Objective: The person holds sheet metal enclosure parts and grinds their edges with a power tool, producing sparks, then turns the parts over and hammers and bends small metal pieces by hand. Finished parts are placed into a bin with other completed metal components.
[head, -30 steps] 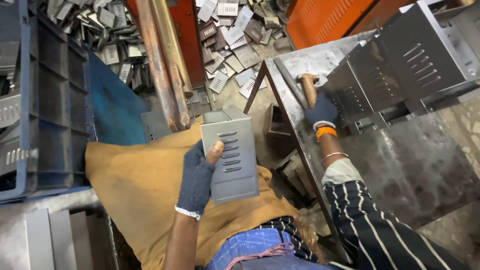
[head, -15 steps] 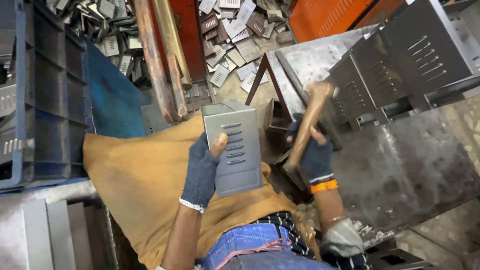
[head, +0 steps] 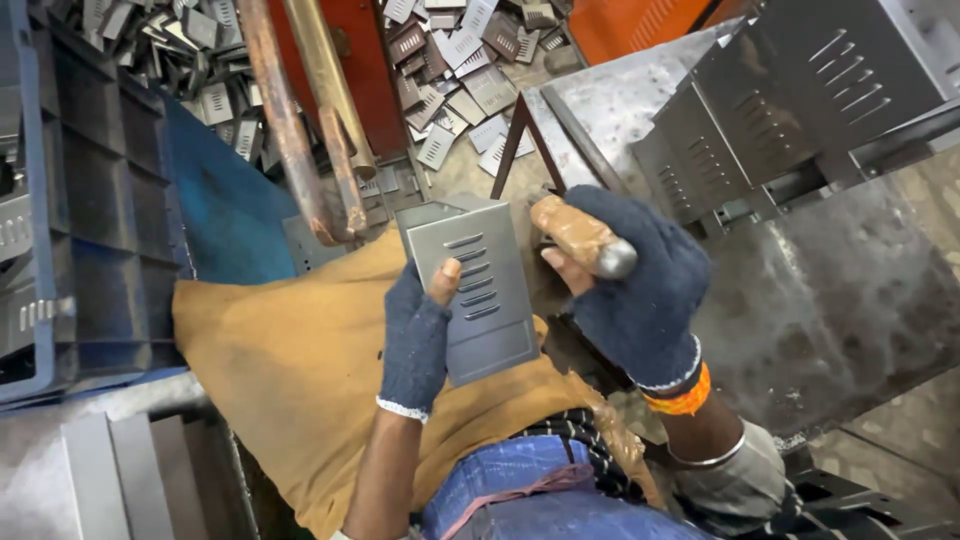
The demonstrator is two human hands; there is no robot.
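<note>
Centrally, a grey metal plate (head: 478,290) with a row of short louvre slots and a bent top edge is held upright over the lap, above a tan cloth (head: 290,360). The left hand (head: 415,335), in a dark fingerless glove, grips the plate's left edge, bare thumb pressed on its face. Just right of it, the right hand (head: 630,290), gloved likewise, is closed round a tape-wrapped handle (head: 580,237), its end close to the plate's right edge. No labels or signs show; a blue crate (head: 90,220) stands at left, an orange panel (head: 640,25) at top, and loose slotted plates (head: 450,60) litter the floor. Larger louvred boxes (head: 790,110) sit on the steel bench (head: 830,300) at right. Half a second ago the right hand was lower, the handle slanting upward; now it sits higher, level with the plate.
</note>
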